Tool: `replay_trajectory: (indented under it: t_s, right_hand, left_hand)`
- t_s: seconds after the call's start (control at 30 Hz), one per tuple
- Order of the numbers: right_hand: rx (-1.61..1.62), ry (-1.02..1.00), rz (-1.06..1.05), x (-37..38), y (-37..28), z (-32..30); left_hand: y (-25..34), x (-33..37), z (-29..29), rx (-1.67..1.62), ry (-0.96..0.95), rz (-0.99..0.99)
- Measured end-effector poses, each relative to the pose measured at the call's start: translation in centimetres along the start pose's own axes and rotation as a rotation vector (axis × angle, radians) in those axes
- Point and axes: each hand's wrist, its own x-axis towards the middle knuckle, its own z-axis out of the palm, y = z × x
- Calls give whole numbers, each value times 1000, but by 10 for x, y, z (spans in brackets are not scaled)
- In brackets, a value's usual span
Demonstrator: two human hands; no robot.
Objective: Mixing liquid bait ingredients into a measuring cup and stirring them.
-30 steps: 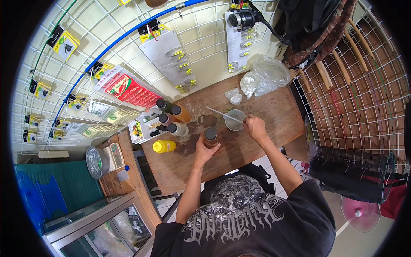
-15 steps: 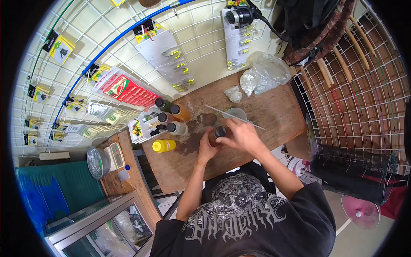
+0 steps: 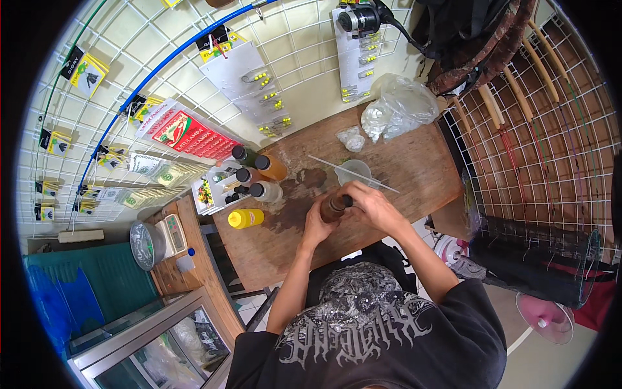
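Over the wooden table, a brown bottle (image 3: 333,207) leans to the right in my left hand (image 3: 316,228), whose fingers wrap round its body. The fingers of my right hand (image 3: 379,211) are closed about its dark cap (image 3: 348,200). Just beyond, a translucent bowl (image 3: 354,171) has a long thin white stick (image 3: 324,161) lying across it. To the left stand several dark-capped bottles, among them an orange one (image 3: 275,170) and a clear one (image 3: 269,192). A yellow bottle (image 3: 246,218) is nearer to me.
Clear plastic bags (image 3: 408,107) and a small bag of pale pieces (image 3: 351,139) lie at the table's (image 3: 259,259) far right. A white organizer box (image 3: 206,194) borders its left end. Wire grids hung with tackle rise behind, and a scale (image 3: 172,235) stands on the left shelf.
The brown bottle has gone from nearly upright to tilted, showing more of its side. My right hand has shifted slightly with the cap; the view has moved a little.
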Motion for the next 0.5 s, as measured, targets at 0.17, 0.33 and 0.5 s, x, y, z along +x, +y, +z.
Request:
replay_trajectory:
  t_s: [0.17,0.33,0.5]
  right_hand:
    - [285,111,244,-7,34,11]
    - [337,188,252,-11,48,19]
    - [270,212,238,-4,52,27]
  left_hand:
    - [3,6,-3,30,43,-47]
    - [4,17,-13,130,41,26]
    - [-5,26,-24,152,43,46]
